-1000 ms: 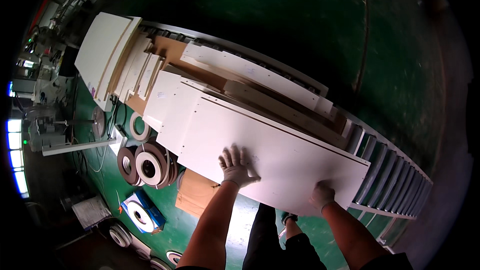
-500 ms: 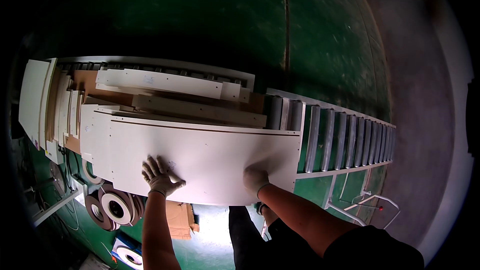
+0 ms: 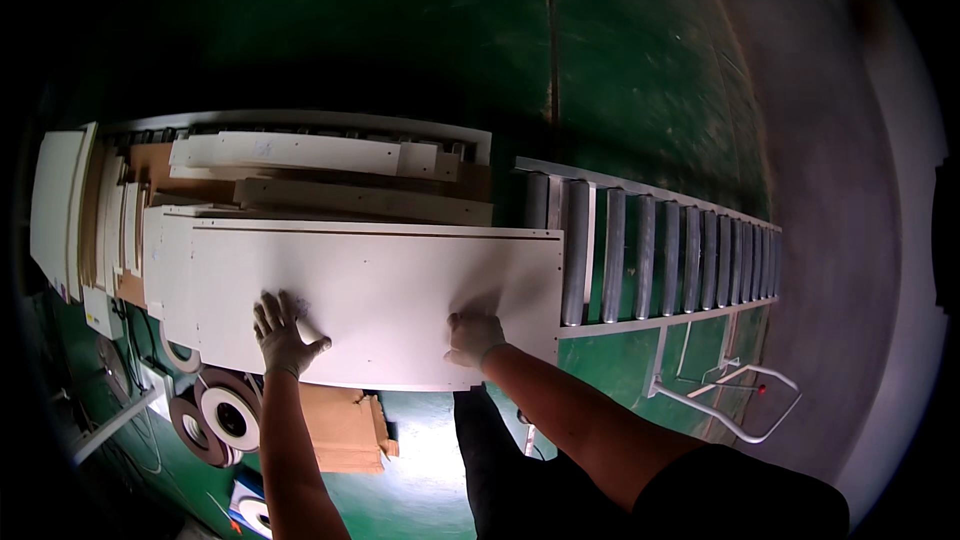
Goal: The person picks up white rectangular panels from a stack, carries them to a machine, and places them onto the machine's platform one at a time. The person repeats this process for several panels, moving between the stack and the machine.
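Note:
A large white panel [image 3: 370, 290] lies flat on top of a stack, with a dark groove along its far edge and small holes at its ends. My left hand [image 3: 285, 342], in a thin pale glove, rests on the panel's near left part with its fingers spread. Closer to the right end, my gloved right hand [image 3: 474, 342] presses on the panel with curled fingers. Whatever may be inside those fingers is hidden.
Narrow white boards [image 3: 320, 154] lie behind the panel; more boards [image 3: 60, 210] stand at far left. A roller conveyor [image 3: 665, 250] runs off right, near a bent white metal frame [image 3: 745, 430]. Edging rolls [image 3: 228, 415] and flattened cardboard [image 3: 345, 430] sit below left.
The panel and both hands have shifted left in the view, and more of the rollers shows beside the panel's right end. Both hands stay on the panel.

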`<state>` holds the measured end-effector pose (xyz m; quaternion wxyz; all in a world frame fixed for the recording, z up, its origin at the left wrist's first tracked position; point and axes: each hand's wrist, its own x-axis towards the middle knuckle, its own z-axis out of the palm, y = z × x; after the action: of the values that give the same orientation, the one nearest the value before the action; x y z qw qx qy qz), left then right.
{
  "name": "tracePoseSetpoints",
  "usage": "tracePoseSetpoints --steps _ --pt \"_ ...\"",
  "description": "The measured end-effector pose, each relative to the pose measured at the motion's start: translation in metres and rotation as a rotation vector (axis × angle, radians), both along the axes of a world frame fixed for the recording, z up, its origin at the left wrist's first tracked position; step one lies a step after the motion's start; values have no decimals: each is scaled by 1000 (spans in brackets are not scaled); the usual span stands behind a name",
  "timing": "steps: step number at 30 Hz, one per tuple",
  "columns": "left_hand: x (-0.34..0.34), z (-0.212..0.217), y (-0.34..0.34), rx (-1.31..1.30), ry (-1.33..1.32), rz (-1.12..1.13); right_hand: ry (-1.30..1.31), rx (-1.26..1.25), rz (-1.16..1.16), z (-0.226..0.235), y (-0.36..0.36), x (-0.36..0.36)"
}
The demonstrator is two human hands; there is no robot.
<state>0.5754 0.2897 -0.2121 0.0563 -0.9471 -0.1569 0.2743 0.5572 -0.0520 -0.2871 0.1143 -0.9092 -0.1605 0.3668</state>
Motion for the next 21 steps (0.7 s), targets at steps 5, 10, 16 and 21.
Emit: tracePoseSetpoints --steps 5,10,16,21 --pt "-54 -68 27 -96 -306 -121 63 272 -123 27 -59 -52" --pt "-41 -50 -108 -94 -52 175 263 477 -465 62 -157 -114" --pt "-27 -53 -228 -61 265 13 280 368 -655 51 -222 -159" --pt "-17 -48 -230 -5 293 47 258 347 -589 37 -241 -176"
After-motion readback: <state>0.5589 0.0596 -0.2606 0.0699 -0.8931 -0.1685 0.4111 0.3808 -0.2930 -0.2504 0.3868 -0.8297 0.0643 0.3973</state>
